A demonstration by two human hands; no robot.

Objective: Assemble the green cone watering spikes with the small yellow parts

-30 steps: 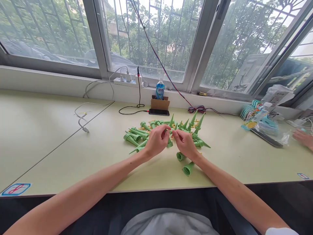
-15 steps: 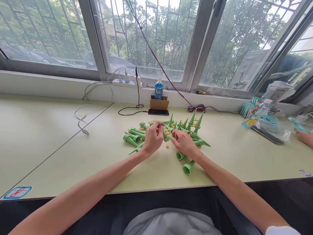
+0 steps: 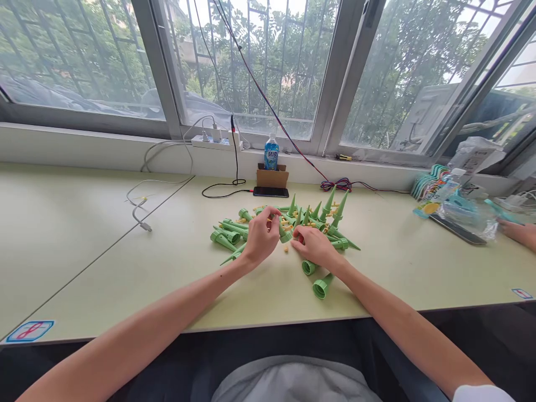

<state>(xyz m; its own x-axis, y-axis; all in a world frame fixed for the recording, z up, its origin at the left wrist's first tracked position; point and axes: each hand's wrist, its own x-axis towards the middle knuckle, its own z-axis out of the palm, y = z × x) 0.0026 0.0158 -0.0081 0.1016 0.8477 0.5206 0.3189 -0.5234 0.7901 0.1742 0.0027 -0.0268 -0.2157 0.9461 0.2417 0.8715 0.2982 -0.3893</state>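
Observation:
My left hand (image 3: 263, 234) is closed on a green plastic watering spike (image 3: 285, 235), whose wide end points down and toward the right. Just to its right, my right hand (image 3: 312, 243) has its fingertips together low over the pile; anything between them is too small to make out. Around both hands lie several more green spikes (image 3: 226, 239), some on their sides and some point up (image 3: 327, 205). Small yellow plastic pieces (image 3: 335, 209) are scattered among them. One loose yellow piece (image 3: 286, 249) lies between the hands. Two spikes show open threaded ends (image 3: 320, 289) near my right wrist.
Behind the pile a black phone (image 3: 270, 192) lies before a small cardboard box (image 3: 272, 177) and a blue-labelled bottle (image 3: 271, 153). Cables (image 3: 142, 215) run across the left table. At right are a plastic bag (image 3: 469, 215), a dark flat device (image 3: 456, 229) and another person's hand (image 3: 517, 230).
My right hand has dipped slightly toward the pile, its fingers more curled. My left hand keeps the spike in about the same place. The other person's hand has shifted slightly left.

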